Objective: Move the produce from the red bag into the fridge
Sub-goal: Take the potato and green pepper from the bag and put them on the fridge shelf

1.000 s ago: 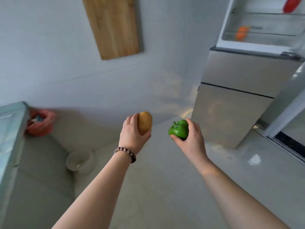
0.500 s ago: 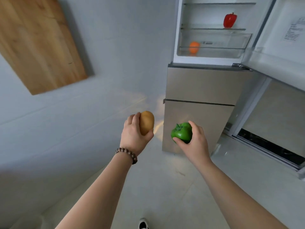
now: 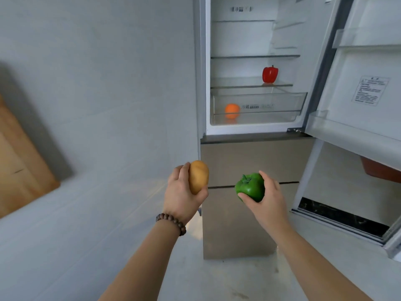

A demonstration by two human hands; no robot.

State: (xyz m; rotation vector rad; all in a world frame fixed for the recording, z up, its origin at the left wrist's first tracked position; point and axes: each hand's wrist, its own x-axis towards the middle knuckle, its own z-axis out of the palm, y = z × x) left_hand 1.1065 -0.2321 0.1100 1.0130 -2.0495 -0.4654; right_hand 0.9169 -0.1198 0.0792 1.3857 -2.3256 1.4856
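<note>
Left hand (image 3: 181, 193): your fingers are curled round a potato (image 3: 198, 177), thumb under its lower end, so it sits against the palm with its long axis nearly upright. A cradling hold of this kind suits carrying; it is likely to release easily onto a flat shelf. A beaded bracelet (image 3: 172, 223) sits at the wrist.

Right hand (image 3: 265, 197): you grip a green bell pepper (image 3: 250, 187) from its right side, thumb across the lower front, fingers behind, stem cap facing up and left. The hold leaves most of the pepper showing, which should let you set it down base first.

Both items: held side by side but apart, in front of the closed lower drawers (image 3: 249, 161), below the level of the open compartment. Neither is in the fridge (image 3: 200, 83) yet.

Fridge, upper compartment: its door (image 3: 368, 88) is swung wide to your right, clearing the reach for both arms at once.

Already stored: a red bell pepper (image 3: 270, 74) stands upright on the lowest glass shelf (image 3: 238, 83), toward the right; an orange (image 3: 232, 110) lies in the clear crisper drawer (image 3: 271, 105), at its left end. Space remains beside each.

Red bag: not in view.

Judgement: you are in the carrying step, with placement of these two pieces next; both hands must rise to shelf height.
</note>
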